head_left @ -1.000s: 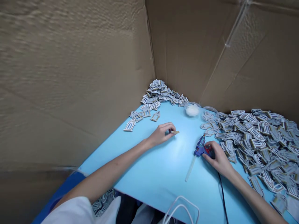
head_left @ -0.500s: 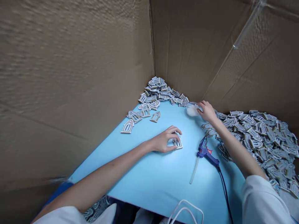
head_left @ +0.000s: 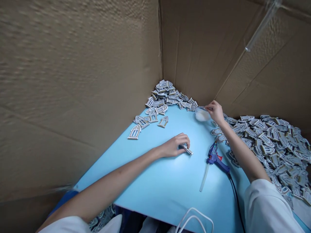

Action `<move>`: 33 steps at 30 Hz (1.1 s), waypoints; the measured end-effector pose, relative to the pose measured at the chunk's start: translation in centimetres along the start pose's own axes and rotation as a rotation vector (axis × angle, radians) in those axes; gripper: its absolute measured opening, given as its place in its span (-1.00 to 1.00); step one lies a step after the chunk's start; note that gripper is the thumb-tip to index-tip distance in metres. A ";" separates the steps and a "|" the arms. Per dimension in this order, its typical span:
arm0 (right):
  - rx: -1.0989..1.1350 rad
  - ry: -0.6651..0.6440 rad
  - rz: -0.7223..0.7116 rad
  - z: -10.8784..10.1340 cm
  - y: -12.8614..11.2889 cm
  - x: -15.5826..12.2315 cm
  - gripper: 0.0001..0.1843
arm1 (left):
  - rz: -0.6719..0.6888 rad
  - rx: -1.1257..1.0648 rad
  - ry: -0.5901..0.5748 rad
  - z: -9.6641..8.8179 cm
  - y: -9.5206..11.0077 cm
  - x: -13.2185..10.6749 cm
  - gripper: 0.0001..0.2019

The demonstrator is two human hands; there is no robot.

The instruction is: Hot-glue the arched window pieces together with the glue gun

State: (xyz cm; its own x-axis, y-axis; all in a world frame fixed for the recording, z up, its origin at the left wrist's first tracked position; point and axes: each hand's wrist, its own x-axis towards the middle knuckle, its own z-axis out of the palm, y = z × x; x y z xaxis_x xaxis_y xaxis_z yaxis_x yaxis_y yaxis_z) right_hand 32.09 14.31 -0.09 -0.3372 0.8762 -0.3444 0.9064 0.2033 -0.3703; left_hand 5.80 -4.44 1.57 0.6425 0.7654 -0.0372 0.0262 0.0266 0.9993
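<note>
Since the earlier view, the right hand (head_left: 215, 112) has moved away from the blue hot glue gun (head_left: 213, 157) to a clear plastic dish (head_left: 202, 115) of white stuff, its fingers closed in at the rim, though whether they hold it I cannot tell. Brown cardboard walls (head_left: 73, 81) box in a pale blue tabletop (head_left: 155, 187), with heaps of arched window pieces (head_left: 274, 152) in the far corner and at the right. Near the tabletop's middle, the left hand (head_left: 173, 145) pinches one narrow arched window piece (head_left: 187, 149) on edge; it looks light, stiff and somewhat brittle, best held by its outer frame.
</note>
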 end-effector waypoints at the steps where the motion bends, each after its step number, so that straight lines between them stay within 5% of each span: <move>1: 0.027 0.019 0.009 0.0 0.1 0.0 -0.74 | 0.006 0.000 -0.002 0.1 0.1 0.0 -0.97; 10: 0.194 0.151 0.057 -0.4 -0.3 -0.8 -0.82 | 0.011 -0.015 -0.090 0.1 0.3 -0.2 -0.82; 13: 0.235 0.197 0.041 -1.3 -1.9 -2.2 -0.81 | -0.099 -0.202 -0.008 0.2 0.8 0.0 -0.66; 17: 0.302 0.145 -0.113 -2.2 -6.1 -7.8 -0.80 | -0.288 -0.393 0.248 0.8 1.5 0.3 -0.45; 21: 0.340 0.020 -0.306 -2.0 -10.4 -14.9 -0.78 | -0.359 -0.489 0.261 1.6 2.6 0.2 -0.40; 24: 0.375 -0.078 -0.398 -1.9 -11.9 -17.7 -0.84 | -0.433 -0.577 0.251 1.9 3.6 0.3 -0.49; 26: 0.450 -0.141 -0.373 -1.9 -12.1 -18.3 -0.94 | -0.483 -0.611 0.257 2.2 4.0 0.4 -0.52; 33: 0.603 -0.267 -0.094 -1.5 -11.8 -18.0 -0.79 | -0.496 -0.449 0.178 2.0 3.6 0.0 -0.59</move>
State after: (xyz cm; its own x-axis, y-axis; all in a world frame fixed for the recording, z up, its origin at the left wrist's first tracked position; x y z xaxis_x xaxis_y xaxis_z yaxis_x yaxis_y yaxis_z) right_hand 27.88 -3.18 11.77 -0.5299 0.7124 -0.4602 0.5951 -0.0743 -0.8002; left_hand 7.44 -5.60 5.19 0.5003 0.6866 -0.5275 -0.0593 0.6350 0.7702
